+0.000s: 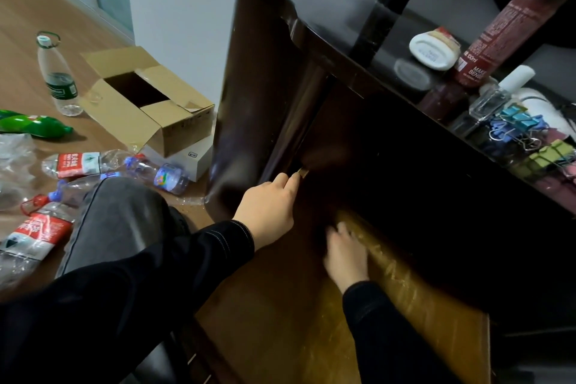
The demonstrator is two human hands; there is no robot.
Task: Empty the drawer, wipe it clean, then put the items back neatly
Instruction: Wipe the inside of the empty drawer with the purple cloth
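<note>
The drawer [274,315] of the dark desk [311,9] is pulled out toward me, and the brown wooden bottom that shows is bare. My left hand [268,209] grips the drawer's left side wall where it meets the desk body, thumb and fingers curled over the edge. Inside the drawer, my right hand [346,252] lies palm down and reaches toward the dark back. It is motion-blurred and its fingertips are lost in shadow. On the desk top stand a white jar [433,48], a red bottle [505,28], a small clear bottle [495,97] and several binder clips [523,131].
On the floor at left lie an open cardboard box [146,100], a white box [190,159], an upright water bottle [57,75], a green bottle [31,126] and several crushed plastic bottles [87,164]. My knee [121,215] is beside the desk's left side.
</note>
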